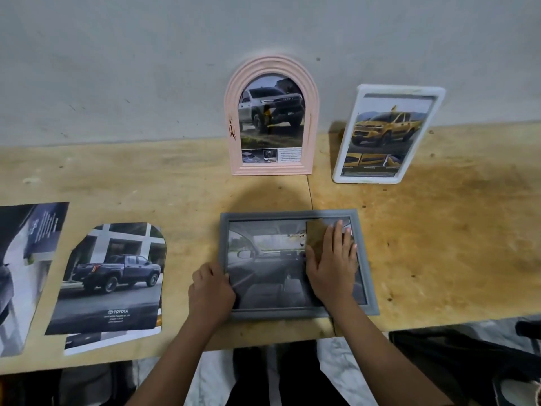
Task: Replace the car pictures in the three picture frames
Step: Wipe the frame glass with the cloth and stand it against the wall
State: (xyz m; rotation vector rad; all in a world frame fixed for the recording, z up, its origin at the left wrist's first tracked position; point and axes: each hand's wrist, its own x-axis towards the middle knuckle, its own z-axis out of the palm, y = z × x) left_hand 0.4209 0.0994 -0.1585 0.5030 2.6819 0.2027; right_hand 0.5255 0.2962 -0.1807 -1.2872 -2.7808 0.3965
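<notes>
A grey picture frame (278, 313) lies flat near the front edge of the wooden surface (439, 230), a person's left grip (211, 291) curled round its left rail while the right grip (332, 266) rests flat, fingers straight, on the right half of the car-interior picture (263, 268) inside. The frame is landscape, its print a dull grey dashboard and seats. Against the wall at the back edge lean a pink arched frame (312, 118) showing a grey truck and a white frame (401, 90) showing a yellow pickup
</notes>
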